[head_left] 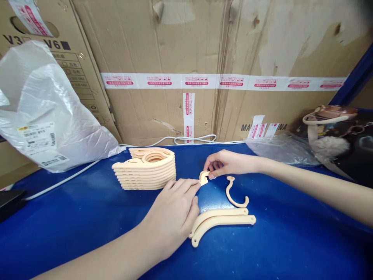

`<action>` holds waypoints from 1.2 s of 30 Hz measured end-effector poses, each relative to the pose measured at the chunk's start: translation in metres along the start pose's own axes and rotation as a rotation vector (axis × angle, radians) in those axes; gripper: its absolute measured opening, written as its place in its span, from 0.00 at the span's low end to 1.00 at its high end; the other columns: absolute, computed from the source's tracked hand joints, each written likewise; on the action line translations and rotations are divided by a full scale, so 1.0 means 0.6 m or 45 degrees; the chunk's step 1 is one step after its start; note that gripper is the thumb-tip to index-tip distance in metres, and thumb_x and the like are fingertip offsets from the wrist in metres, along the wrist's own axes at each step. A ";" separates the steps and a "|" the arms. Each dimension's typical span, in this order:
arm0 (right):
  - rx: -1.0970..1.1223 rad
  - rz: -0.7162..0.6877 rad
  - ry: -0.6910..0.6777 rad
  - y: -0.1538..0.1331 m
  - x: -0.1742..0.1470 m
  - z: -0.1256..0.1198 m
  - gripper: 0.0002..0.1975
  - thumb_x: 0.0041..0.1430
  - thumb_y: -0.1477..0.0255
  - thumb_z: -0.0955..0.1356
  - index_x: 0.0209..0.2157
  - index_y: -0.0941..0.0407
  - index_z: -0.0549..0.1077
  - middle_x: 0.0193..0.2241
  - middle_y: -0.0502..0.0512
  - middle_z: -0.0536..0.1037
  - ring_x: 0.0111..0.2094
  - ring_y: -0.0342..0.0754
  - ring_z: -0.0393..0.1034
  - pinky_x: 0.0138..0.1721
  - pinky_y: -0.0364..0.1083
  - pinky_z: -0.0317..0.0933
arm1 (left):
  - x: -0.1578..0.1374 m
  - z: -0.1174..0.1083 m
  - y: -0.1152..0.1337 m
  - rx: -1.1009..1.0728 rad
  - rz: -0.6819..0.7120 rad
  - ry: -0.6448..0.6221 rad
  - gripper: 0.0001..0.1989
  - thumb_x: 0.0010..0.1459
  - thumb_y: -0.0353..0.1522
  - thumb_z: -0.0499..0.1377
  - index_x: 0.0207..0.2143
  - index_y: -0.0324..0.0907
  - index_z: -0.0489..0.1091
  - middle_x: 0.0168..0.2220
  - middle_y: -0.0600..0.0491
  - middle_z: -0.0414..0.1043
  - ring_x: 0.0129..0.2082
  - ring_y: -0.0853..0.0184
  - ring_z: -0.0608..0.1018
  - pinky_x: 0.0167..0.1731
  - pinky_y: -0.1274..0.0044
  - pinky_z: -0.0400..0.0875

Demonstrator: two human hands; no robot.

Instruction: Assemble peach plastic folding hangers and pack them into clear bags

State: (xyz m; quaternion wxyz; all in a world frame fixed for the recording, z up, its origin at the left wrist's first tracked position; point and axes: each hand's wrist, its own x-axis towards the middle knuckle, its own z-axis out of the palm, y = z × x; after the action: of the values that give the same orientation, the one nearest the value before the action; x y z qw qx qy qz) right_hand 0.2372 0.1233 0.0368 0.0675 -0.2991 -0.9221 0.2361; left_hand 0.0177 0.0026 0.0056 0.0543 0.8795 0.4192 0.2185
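Note:
Between my two hands is a small curved cream plastic piece [203,178]. My right hand [219,163] pinches its far right end, while the fingertips of my left hand [179,208] close on its left end. Just right of it lies a cream hook [230,194] with a round end. Nearer to me, two curved cream plastic arms [224,221] with holes at their ends lie side by side. A neat stack of folded cream hangers [145,173] stands left of my hands.
Cardboard boxes [163,112] rise behind the blue table [279,241]. A white cable [186,139] runs along the back. At left leans a white plastic parcel bag [55,112]; at right are a clear plastic bag [282,149] and a dark bag with a pompom [335,146].

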 end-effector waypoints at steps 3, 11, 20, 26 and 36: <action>0.025 0.029 0.079 -0.005 -0.016 0.012 0.18 0.57 0.59 0.69 0.41 0.58 0.76 0.27 0.51 0.75 0.27 0.43 0.68 0.27 0.41 0.60 | 0.001 -0.002 0.003 0.062 0.030 -0.005 0.19 0.65 0.27 0.43 0.51 0.37 0.69 0.50 0.49 0.72 0.49 0.61 0.71 0.50 0.67 0.62; -0.754 -0.072 0.371 -0.027 -0.067 0.015 0.13 0.64 0.68 0.63 0.44 0.58 0.76 0.35 0.57 0.76 0.37 0.50 0.71 0.38 0.48 0.62 | 0.004 0.004 -0.002 0.240 0.093 -0.047 0.22 0.64 0.28 0.43 0.56 0.32 0.65 0.57 0.45 0.68 0.55 0.59 0.69 0.55 0.64 0.57; -1.185 -0.180 0.249 -0.041 -0.117 0.037 0.09 0.58 0.77 0.67 0.40 0.54 0.75 0.32 0.53 0.72 0.31 0.49 0.65 0.34 0.47 0.57 | 0.005 0.012 -0.006 0.240 0.077 -0.002 0.22 0.65 0.29 0.42 0.57 0.33 0.64 0.57 0.46 0.67 0.56 0.59 0.67 0.55 0.65 0.59; -1.340 -0.240 0.270 -0.047 -0.118 0.051 0.06 0.58 0.79 0.66 0.31 0.57 0.74 0.29 0.54 0.71 0.29 0.49 0.62 0.32 0.47 0.54 | 0.009 0.009 -0.009 0.195 0.051 -0.043 0.22 0.65 0.28 0.42 0.58 0.33 0.63 0.57 0.45 0.66 0.56 0.58 0.66 0.55 0.65 0.61; -1.007 -0.230 0.534 -0.026 -0.121 0.030 0.09 0.64 0.73 0.60 0.36 0.58 0.71 0.29 0.54 0.73 0.30 0.48 0.64 0.33 0.47 0.56 | 0.009 -0.028 0.013 -0.163 0.228 0.141 0.11 0.63 0.28 0.50 0.40 0.43 0.72 0.36 0.53 0.73 0.35 0.65 0.72 0.36 0.73 0.66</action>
State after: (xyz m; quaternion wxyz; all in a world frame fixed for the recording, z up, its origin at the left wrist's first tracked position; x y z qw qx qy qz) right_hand 0.2833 0.0629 0.0295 0.1536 -0.2615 -0.9302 -0.2067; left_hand 0.0190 0.0001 0.0248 0.0674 0.8948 0.3264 0.2972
